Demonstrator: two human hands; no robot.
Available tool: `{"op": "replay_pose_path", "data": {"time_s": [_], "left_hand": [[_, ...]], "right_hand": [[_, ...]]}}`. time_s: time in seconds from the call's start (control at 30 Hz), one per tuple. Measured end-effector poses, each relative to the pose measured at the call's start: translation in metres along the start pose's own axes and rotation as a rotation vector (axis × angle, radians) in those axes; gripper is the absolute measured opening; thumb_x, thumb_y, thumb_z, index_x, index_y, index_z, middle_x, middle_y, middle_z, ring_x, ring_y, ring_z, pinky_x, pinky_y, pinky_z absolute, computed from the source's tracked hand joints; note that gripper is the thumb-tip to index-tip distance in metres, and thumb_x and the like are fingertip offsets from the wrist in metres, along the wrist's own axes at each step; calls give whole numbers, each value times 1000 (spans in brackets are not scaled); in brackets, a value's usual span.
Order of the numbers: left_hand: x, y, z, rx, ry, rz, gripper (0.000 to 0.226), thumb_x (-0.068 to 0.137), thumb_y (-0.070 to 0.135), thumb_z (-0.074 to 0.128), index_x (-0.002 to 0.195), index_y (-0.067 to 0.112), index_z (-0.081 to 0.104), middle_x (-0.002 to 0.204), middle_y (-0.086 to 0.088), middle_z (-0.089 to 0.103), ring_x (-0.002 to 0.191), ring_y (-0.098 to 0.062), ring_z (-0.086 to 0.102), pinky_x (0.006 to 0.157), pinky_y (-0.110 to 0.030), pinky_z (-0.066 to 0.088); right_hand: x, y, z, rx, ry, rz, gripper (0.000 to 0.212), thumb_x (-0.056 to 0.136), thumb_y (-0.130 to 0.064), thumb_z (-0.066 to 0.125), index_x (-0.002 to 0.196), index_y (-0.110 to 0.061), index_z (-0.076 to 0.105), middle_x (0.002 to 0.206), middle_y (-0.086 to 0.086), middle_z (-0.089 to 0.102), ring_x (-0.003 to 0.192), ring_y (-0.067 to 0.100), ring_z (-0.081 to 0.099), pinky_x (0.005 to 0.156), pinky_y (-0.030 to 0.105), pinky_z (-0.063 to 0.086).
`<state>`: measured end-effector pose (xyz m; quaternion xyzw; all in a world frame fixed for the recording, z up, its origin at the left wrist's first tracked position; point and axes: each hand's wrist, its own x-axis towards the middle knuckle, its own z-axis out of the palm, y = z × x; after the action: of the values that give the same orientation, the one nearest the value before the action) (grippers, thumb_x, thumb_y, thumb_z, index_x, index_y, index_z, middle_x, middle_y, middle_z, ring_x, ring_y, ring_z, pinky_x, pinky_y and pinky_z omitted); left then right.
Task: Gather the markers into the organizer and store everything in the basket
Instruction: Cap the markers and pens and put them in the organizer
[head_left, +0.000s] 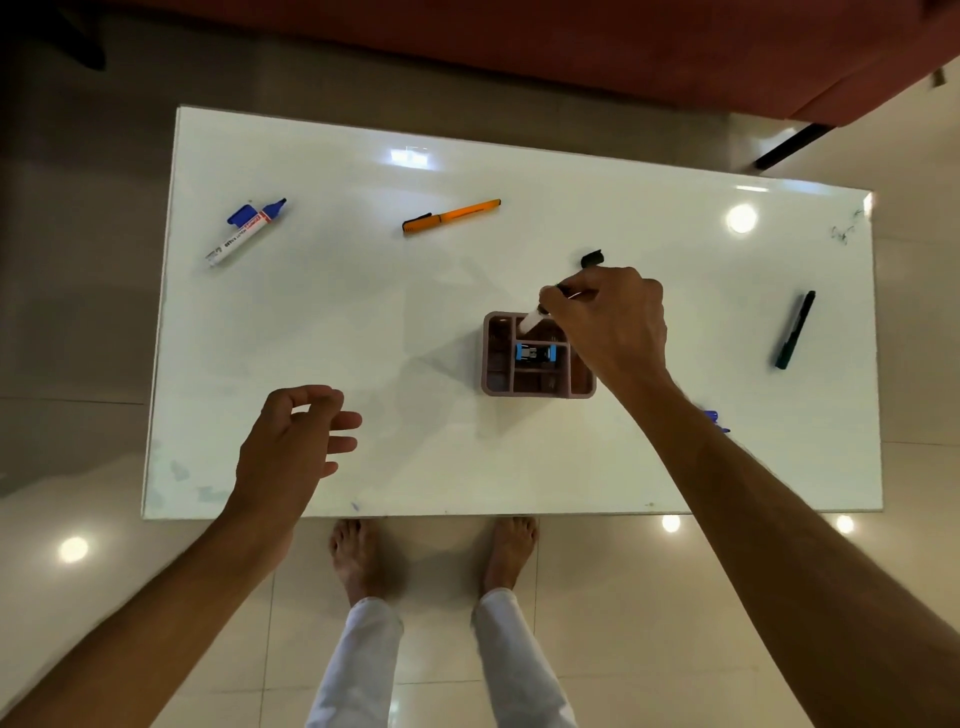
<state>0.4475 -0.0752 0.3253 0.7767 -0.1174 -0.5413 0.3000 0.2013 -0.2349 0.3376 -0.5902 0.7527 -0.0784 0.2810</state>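
Blue item (716, 420) mostly hidden behind right forearm, can't ID. Brown organizer (537, 354) holds a small blue object (535, 352); right hand (608, 322) pinches a white marker (535, 318), tip over a back compartment. Left hand (296, 441) loosely curled, empty. Blue marker (244, 231), orange pen (451, 215), dark marker (795, 330) lie loose on white table (363, 322).

A home living room: glossy tiled floor (623, 597), red sofa (571, 47), low white table (363, 322).
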Motion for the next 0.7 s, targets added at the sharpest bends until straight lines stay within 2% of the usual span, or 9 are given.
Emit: {"op": "replay_pose_path", "data": {"time_s": [0.07,0.2,0.27,0.33,0.4,0.5,0.6,0.7], "left_hand": [[1,1,0,-13,-3,-4,21,100,37,62,117,25,64,99,2,81,97,-24,75,92,-43,56],[2,4,-1,-41,-7,-24,19,100,36,62,116,25,64,100,1,80,99,-25,75,91,-43,56],[3,8,-3,-54,-17,-29,19,101,35,62,117,24,64,102,0,80,100,-25,75,92,-44,56],[6,12,-9,-65,-20,-32,20,102,33,61,118,22,64,104,-1,80,100,-26,75,93,-44,56],[13,17,-18,-75,-12,-30,20,103,32,60,119,20,65,105,-1,79,101,-26,75,94,-44,57],[26,21,-34,-82,8,-26,22,103,32,60,120,19,66,106,0,79,101,-25,75,94,-44,57],[38,21,-49,-87,16,-24,22,103,31,60,120,19,66,107,1,79,100,-24,76,95,-44,58],[51,18,-65,-120,38,-30,21,102,30,60,120,20,67,110,1,78,97,-22,76,94,-42,59]], "right_hand": [[-1,-2,1,24,32,-1,24,89,-43,68,95,-24,81,88,-5,78,82,16,69,71,29,52],[-8,-8,8,98,138,-14,23,94,-43,63,93,-25,77,66,-17,62,78,15,69,74,32,55],[-10,-16,12,105,157,-63,21,96,-37,60,94,-23,75,66,-14,63,72,14,67,72,30,52],[-10,-29,20,101,107,-127,19,96,-33,60,94,-21,75,70,-11,66,68,11,65,64,24,48],[-6,-45,30,56,4,-229,18,96,-30,61,98,-20,76,78,-9,70,70,11,65,61,21,47],[9,-66,58,-121,-170,-421,20,95,-32,62,107,-21,73,97,-4,72,89,18,68,74,32,56],[31,-78,88,-471,-363,-602,40,96,-32,61,134,-19,60,128,4,59,118,25,58,84,38,49],[59,-88,112,-639,-377,-650,56,93,-17,63,146,-14,49,144,13,48,128,36,52,90,48,50]]}}
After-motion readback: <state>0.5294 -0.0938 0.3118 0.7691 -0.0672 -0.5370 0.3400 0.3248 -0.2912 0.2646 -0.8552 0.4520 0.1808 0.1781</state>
